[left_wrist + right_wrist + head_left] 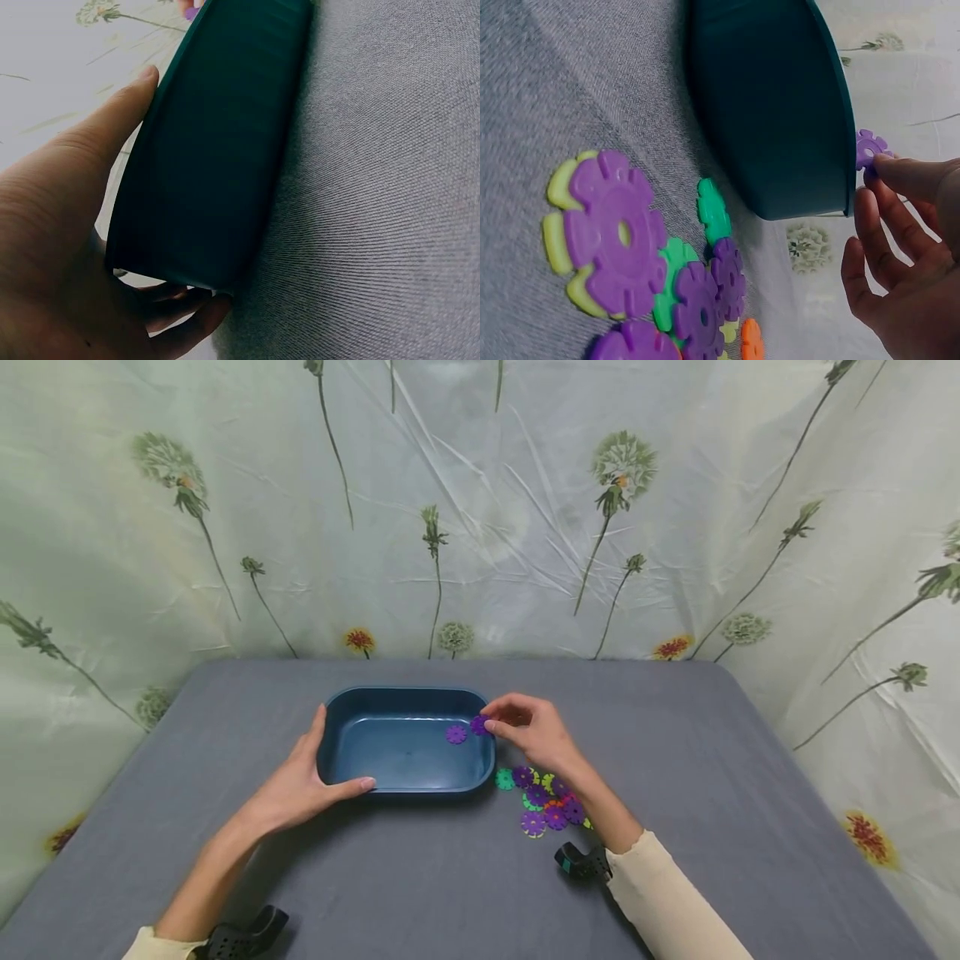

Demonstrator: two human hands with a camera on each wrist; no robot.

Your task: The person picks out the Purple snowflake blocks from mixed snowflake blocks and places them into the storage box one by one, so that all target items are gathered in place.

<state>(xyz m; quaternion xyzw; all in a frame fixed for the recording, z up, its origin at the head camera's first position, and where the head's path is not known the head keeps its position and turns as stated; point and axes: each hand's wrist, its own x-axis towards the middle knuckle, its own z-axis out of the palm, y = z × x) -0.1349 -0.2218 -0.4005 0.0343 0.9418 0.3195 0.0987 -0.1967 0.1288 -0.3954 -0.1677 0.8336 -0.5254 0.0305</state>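
A blue plastic basin (408,792) stands on the grey cloth. My left hand (303,785) grips its left end, thumb on the front rim and fingers around the side; the left wrist view shows the thumb (124,112) at the rim and the other fingertips by the end wall. Over the basin's right rim, my right hand (534,731) pinches a purple snowflake disc (870,148) between thumb and fingers. One purple disc (456,734) lies inside on the basin's floor, toward the right.
Just right of the basin's front corner lies a loose pile of snowflake discs (555,817), mostly purple, with green, yellow and orange ones, partly under my right forearm. A flower-printed curtain (495,527) hangs behind the table (420,877).
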